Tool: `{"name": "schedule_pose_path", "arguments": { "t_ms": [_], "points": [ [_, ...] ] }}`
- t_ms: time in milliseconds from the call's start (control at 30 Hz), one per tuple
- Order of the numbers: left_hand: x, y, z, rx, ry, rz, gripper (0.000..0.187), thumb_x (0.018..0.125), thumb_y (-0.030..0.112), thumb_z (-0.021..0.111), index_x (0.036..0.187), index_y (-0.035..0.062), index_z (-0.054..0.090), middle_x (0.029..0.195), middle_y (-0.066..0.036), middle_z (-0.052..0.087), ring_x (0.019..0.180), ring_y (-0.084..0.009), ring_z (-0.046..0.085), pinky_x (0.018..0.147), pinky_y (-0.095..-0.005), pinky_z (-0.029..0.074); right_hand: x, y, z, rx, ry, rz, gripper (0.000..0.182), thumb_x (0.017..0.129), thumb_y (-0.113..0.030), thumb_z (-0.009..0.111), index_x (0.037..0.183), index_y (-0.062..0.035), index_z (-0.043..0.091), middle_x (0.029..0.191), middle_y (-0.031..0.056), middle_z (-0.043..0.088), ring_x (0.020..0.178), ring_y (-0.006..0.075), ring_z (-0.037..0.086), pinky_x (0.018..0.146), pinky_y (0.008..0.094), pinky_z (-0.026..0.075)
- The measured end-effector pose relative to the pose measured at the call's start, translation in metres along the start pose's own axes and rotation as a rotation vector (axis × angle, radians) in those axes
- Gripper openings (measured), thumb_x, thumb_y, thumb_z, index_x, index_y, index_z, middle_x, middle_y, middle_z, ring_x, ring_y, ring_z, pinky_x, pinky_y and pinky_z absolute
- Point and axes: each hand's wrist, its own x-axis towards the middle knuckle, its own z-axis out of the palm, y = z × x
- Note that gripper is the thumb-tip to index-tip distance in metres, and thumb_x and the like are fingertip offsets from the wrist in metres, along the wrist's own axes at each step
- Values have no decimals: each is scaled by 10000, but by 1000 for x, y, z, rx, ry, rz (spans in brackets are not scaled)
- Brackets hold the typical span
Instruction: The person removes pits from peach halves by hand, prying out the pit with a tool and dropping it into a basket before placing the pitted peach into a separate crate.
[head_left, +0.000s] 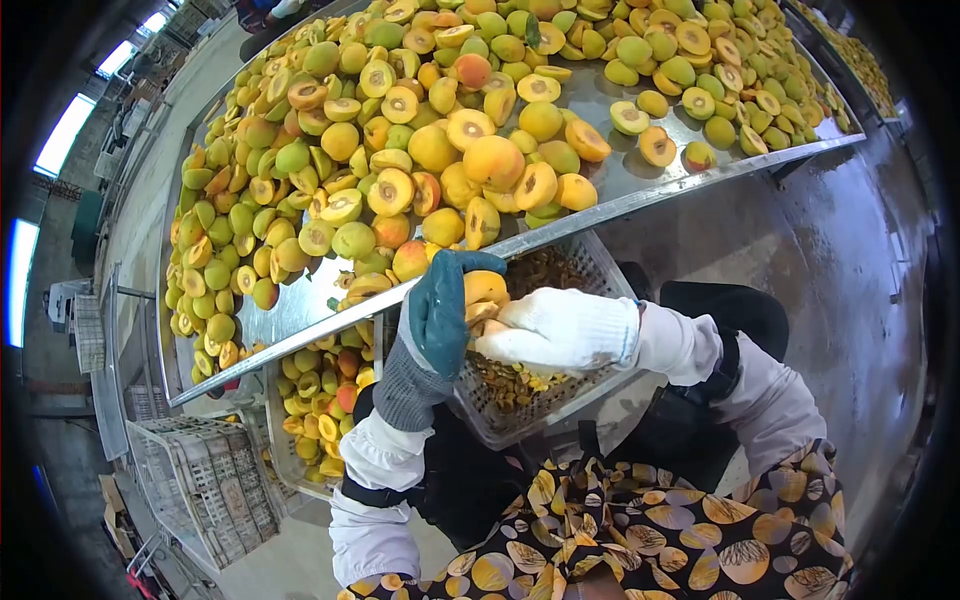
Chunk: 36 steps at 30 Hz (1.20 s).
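Observation:
My left hand (437,318), in a teal-coated glove with a grey knit cuff, is closed round a yellow peach (486,285). Against that fruit, my right hand (560,325) in a white knit glove has its fingers drawn together; whatever they hold is hidden. Both hands meet just in front of the table's metal rim, above a plastic crate (490,436) of brown pits and scraps. Piled on the metal table (290,310) are many halved and whole peaches (400,105), green to orange, some with pits showing.
Left of the scrap crate stands another crate (285,455) with peach halves in it. Stacked grey crates (205,490) are on the floor farther left. The table's raised metal edge (620,207) runs slantwise before me. Wet floor (830,270) lies to the right.

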Motion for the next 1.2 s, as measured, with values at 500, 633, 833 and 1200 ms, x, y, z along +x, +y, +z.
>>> {"name": "schedule_pose_path", "arguments": {
  "t_ms": [500, 633, 833, 1200],
  "points": [
    [52, -37, -76, 1065, 370, -367, 579, 911, 439, 676, 1293, 14, 582, 1098, -227, 683, 1025, -380, 667, 879, -439, 527, -17, 18, 12, -586, -168, 414, 485, 920, -518, 574, 918, -50, 699, 761, 166, 707, 722, 372, 704, 624, 489, 545],
    [115, -68, -75, 1166, 191, -400, 685, 799, 523, 772, 1206, 8, 575, 1112, -225, 673, 985, -397, 674, 834, -463, 531, -18, 27, 3, -618, -26, 368, 494, 931, -515, 581, 899, -29, 665, 658, 176, 654, 621, 367, 674, 567, 463, 536],
    [85, -73, -71, 955, 358, -230, 552, 779, 416, 826, 1062, -7, 612, 1025, -220, 653, 930, -384, 651, 820, -444, 527, -7, -1, -7, 615, -63, 646, 586, 960, -623, 529, 996, -50, 648, 612, 37, 570, 446, 170, 552, 422, 328, 453],
    [-8, -35, 17, -717, 425, -103, 422, 1008, 205, 590, 1365, 33, 445, 1265, -178, 593, 1146, -263, 623, 987, -390, 536, -12, -33, -13, 1083, 5, 576, 600, 994, -608, 480, 1025, -21, 599, 567, 16, 511, 411, 124, 496, 368, 279, 379]
  ]
}}
